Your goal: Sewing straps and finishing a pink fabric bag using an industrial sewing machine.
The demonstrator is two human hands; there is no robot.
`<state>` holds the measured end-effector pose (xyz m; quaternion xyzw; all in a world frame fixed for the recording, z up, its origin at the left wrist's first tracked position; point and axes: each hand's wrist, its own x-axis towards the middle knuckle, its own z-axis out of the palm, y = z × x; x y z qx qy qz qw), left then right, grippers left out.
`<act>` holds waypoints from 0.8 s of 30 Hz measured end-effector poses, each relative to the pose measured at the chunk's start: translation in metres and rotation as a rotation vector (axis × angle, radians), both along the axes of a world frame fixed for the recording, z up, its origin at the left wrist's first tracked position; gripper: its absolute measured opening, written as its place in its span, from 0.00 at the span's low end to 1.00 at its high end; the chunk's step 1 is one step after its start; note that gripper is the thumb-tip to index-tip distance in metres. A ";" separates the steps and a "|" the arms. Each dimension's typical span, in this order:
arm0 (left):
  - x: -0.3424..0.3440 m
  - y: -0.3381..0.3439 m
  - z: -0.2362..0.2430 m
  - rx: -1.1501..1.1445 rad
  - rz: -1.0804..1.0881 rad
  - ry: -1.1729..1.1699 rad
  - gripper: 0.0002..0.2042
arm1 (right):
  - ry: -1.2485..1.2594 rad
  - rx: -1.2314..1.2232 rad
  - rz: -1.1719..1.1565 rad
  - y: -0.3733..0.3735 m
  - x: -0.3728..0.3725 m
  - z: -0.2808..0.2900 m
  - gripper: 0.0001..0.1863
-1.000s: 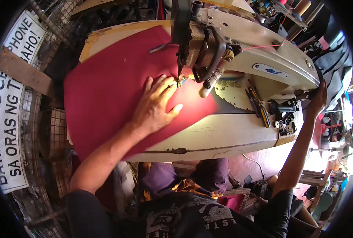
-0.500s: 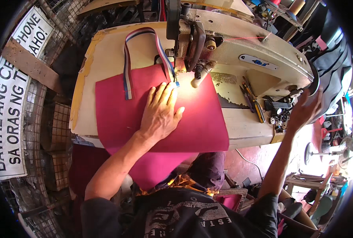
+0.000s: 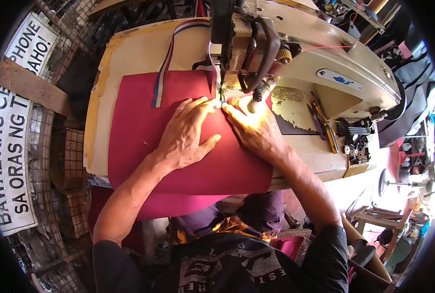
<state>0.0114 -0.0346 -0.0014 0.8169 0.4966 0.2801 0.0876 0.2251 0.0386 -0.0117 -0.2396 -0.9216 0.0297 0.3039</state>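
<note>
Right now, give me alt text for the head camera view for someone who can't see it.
Both hands, left hand and right hand, press flat on a red fabric panel at the needle of an industrial sewing machine. A striped webbing strap loops from the fabric's top edge across the cream worktable; small tools lie to the right.

Occluded and unresolved areas

The needle zone under the cream industrial sewing machine (image 3: 325, 63) is masked by its dark head. The crimson fabric panel (image 3: 144, 127) hangs below the table edge, partly hidden. Small metal parts (image 3: 356, 149) beside the machine are too small to identify.
</note>
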 end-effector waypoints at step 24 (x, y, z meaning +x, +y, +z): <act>-0.019 0.049 -0.001 0.210 -0.244 0.090 0.15 | -0.128 -0.092 -0.112 0.003 0.013 0.015 0.13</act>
